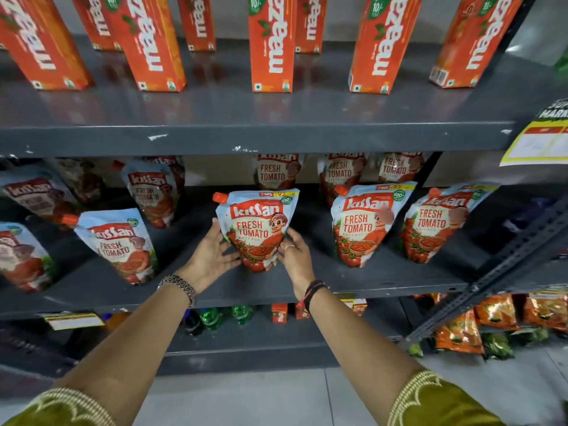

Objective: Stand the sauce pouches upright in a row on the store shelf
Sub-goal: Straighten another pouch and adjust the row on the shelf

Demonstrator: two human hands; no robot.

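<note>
A ketchup pouch with an orange cap stands upright at the middle of the grey shelf. My left hand lies flat against its left side with straight fingers. My right hand touches its right side with relaxed fingers. More pouches stand in the front row: one to the left, two to the right. Several others stand behind them in a back row, partly hidden by the shelf above.
Tall orange juice cartons stand on the upper shelf. A yellow price sign hangs at the right. Green bottles and small cartons sit on the lower shelf. Orange snack packets lie behind a slanted metal upright at the right.
</note>
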